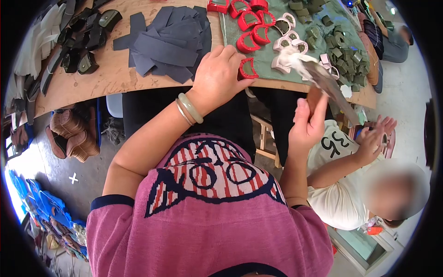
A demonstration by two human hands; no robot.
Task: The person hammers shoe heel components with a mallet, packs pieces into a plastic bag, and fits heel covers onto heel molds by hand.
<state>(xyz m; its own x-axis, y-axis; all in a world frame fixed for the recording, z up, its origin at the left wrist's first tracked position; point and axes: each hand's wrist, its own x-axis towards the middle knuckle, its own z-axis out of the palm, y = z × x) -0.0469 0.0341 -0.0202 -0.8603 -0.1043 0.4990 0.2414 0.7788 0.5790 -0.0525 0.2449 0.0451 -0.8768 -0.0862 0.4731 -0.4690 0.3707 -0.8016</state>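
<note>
Pale-green bangle point(190, 107) at its wrist, the left hand point(219, 71), nearer, pinches a red, glossy arched piece point(249, 69) at its right; beyond, the right hand point(307, 123) grips a long, dark, blurred tool point(326, 84), whitish end slanting leftward.

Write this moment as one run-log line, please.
left hand: touching red piece; right hand: raised, holding blurred tool; grey strips: piled on table

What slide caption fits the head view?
Left hand at a curved red-rimmed piece; right hand holding a long, blurred, dark, white-ended tool.
</note>
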